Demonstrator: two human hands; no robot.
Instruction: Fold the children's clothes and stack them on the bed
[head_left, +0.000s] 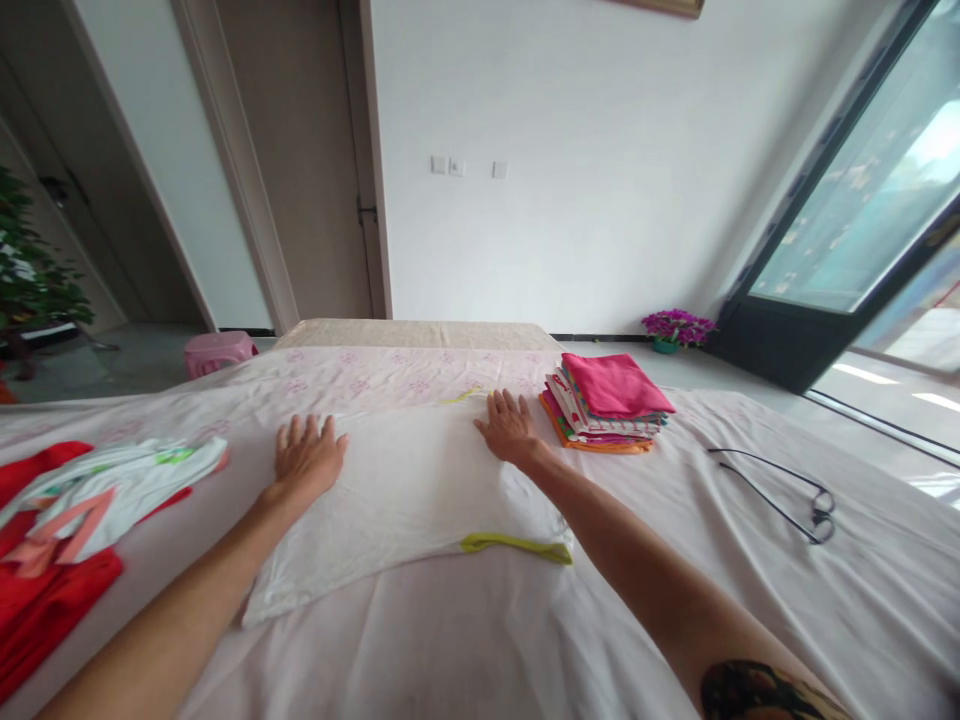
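A white shirt with yellow-green trim [405, 490] lies spread flat on the sheet-covered surface, its trimmed edges toward the right. My left hand [306, 455] rests flat at its left far edge, fingers spread. At the upper right part of the shirt, my right hand [508, 425] lies palm down with fingers extended, holding nothing. Just right of that hand stands a stack of folded clothes [607, 405], a pink piece on top. What lies under both palms is hidden.
Unfolded red clothes [67, 600] and a white printed garment [127, 490] lie at the left. Eyeglasses [814, 510] rest on the sheet [675, 600] at the right. Beyond are a pink stool [219, 350], a pot of purple flowers [675, 328] and a door [300, 150].
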